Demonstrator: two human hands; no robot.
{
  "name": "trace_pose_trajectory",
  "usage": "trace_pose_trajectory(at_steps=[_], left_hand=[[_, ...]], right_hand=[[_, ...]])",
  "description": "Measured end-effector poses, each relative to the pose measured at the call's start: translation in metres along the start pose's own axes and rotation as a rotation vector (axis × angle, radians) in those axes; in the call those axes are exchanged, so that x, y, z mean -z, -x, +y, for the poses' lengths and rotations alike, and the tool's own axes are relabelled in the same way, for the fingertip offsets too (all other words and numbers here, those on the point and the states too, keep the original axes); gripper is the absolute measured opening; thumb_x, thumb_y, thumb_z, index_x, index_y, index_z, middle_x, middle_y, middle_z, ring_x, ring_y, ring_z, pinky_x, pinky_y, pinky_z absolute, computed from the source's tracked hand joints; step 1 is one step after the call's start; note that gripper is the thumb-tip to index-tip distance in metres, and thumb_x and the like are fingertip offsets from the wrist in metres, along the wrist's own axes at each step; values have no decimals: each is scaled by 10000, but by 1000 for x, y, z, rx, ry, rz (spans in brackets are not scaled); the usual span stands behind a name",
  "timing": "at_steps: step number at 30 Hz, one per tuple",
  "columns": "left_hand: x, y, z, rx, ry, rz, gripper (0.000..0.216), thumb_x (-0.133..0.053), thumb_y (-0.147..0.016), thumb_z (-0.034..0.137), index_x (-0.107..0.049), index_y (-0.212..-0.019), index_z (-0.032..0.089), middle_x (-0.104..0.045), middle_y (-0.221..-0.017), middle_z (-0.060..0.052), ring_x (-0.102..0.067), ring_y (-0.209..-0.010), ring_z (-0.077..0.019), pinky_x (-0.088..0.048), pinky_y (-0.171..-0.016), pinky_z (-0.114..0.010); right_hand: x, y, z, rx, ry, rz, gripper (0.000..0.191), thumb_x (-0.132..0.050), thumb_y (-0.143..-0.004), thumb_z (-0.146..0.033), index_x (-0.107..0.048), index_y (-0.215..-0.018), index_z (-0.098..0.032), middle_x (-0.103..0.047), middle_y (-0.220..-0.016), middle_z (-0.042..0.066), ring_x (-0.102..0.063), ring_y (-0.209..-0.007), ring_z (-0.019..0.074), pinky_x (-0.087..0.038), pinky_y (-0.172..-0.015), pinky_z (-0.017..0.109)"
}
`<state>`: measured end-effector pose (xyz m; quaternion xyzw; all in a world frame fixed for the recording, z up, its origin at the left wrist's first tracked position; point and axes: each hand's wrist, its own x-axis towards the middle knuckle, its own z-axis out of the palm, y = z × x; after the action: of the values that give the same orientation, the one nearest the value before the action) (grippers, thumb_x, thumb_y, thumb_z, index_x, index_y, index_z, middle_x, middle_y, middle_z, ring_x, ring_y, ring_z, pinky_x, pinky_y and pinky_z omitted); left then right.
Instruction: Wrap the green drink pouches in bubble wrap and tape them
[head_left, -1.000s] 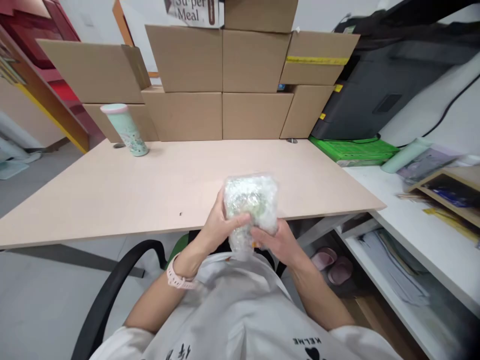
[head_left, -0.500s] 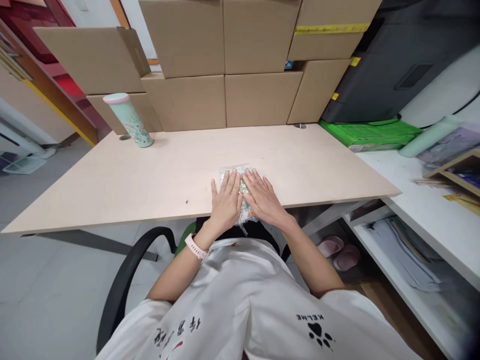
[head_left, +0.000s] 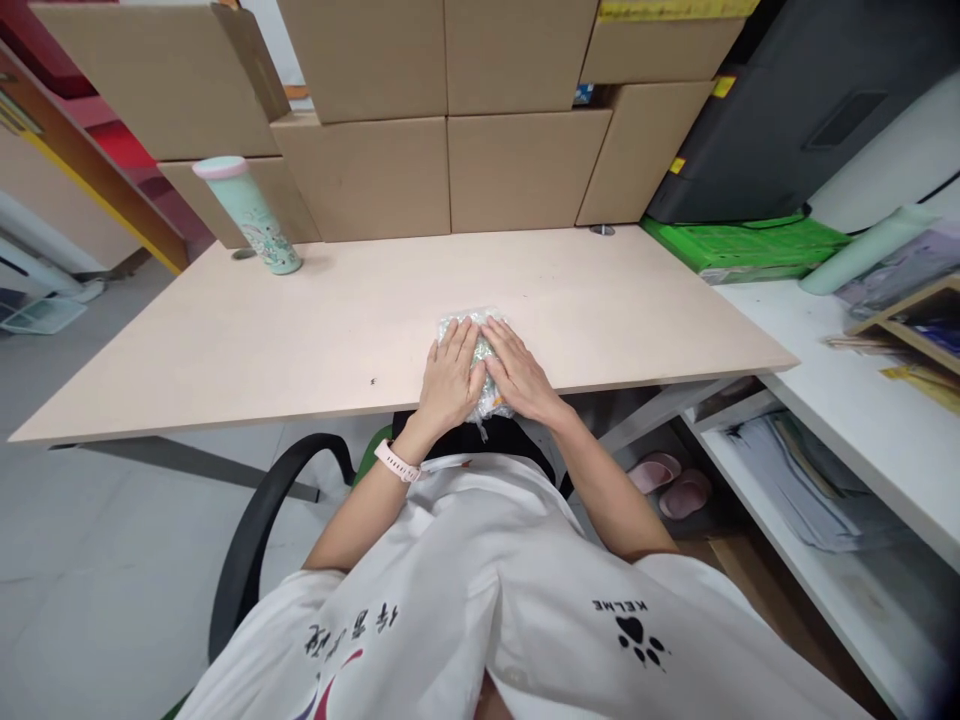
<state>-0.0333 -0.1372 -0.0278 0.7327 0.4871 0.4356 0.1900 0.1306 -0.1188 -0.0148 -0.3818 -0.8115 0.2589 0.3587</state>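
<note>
A bubble-wrapped packet (head_left: 486,352) lies at the front edge of the pale wooden desk (head_left: 360,310), its near end sticking out over the edge. What the clear wrap encloses is mostly covered; some green and a bit of orange show through. My left hand (head_left: 450,375) rests flat on the packet's left side, fingers stretched out and pointing away from me. On its right side lies my right hand (head_left: 521,372), also flat with straight fingers. Both thumbs point inward across the middle of the packet.
Cardboard boxes (head_left: 382,180) are stacked along the desk's back edge. A mint-green tumbler (head_left: 259,220) with a pink lid stands at the back left. To the right are a green package (head_left: 750,245) and a white shelf unit (head_left: 787,310). A black chair armrest (head_left: 251,540) is at my left.
The whole view has shifted, so the desk and boxes appear higher. The left hand's fingers have drawn closer together. Both hands stay flat on the packet.
</note>
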Motion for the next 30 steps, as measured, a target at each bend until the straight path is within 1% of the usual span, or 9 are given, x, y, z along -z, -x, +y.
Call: trace_pose_trajectory(at_steps=[5, 10, 13, 15, 19, 21, 24, 28, 30], left_hand=[[7, 13, -3, 74, 22, 149, 568, -485, -947, 508, -356, -1483, 375, -205, -1648, 41, -154, -1535, -276, -139, -1245, -558], [11, 20, -8, 233, 68, 309, 465, -561, -899, 543, -502, -1328, 374, -493, -1443, -78, -458, -1341, -331, -455, -1018, -550], [9, 22, -8, 278, 62, 323, 420, -561, -895, 537, -536, -1275, 358, -593, -1274, -108, -608, -1107, -320, -515, -862, -521], [9, 21, -6, 281, 90, 318, 430, -547, -899, 547, -523, -1288, 364, -621, -1222, -98, -636, -1039, -305, -516, -838, -515], [12, 13, 4, 294, 194, 269, 554, -532, -889, 594, -442, -1387, 367, -599, -1307, -92, -622, -1127, -307, -519, -891, -512], [15, 4, 11, 307, 311, 213, 631, -498, -901, 608, -347, -1465, 367, -520, -1438, -88, -602, -1197, -305, -521, -939, -512], [16, -10, 17, 339, 499, 121, 592, -438, -940, 576, -307, -1487, 392, -409, -1557, -31, -558, -1292, -299, -512, -1000, -530], [14, -20, 4, 388, 576, 137, 544, -360, -987, 496, -268, -1506, 363, -448, -1535, -35, -483, -1383, -272, -475, -1072, -547], [14, -20, -8, 433, 544, 190, 629, -390, -981, 505, -166, -1544, 334, -360, -1586, -72, -403, -1441, -285, -470, -1081, -557]], right_hand=[[3, 4, 13, -163, -206, 161, 619, -497, -936, -465, -329, -1512, -313, -247, -1633, -23, -239, -1509, 214, -317, -1234, 457], [6, 2, 18, -302, -343, 199, 491, -517, -901, -470, -482, -1369, -326, -526, -1466, 24, -481, -1377, 242, -428, -1154, 462], [5, 1, 16, -355, -344, 244, 446, -485, -908, -504, -524, -1323, -346, -593, -1398, 3, -544, -1316, 246, -447, -1134, 479], [6, -1, 11, -347, -356, 251, 438, -480, -912, -513, -536, -1318, -358, -614, -1372, -10, -566, -1292, 248, -455, -1126, 488], [25, -12, -13, -220, -276, 271, 421, -437, -944, -497, -535, -1335, -379, -586, -1401, -42, -533, -1330, 253, -484, -1105, 480], [40, -20, -32, -140, -177, 276, 417, -398, -966, -470, -526, -1351, -378, -553, -1431, -84, -467, -1390, 250, -449, -1144, 479], [56, -31, -52, -84, -116, 250, 376, -380, -970, -438, -583, -1284, -397, -597, -1368, -114, -529, -1337, 242, -484, -1123, 465], [56, -45, -43, -148, -195, 250, 312, -442, -935, -415, -636, -1181, -411, -643, -1299, -109, -672, -1142, 286, -603, -961, 513], [55, -52, -28, -199, -282, 280, 308, -469, -914, -416, -631, -1175, -401, -632, -1318, -95, -696, -1088, 315, -634, -880, 548]])
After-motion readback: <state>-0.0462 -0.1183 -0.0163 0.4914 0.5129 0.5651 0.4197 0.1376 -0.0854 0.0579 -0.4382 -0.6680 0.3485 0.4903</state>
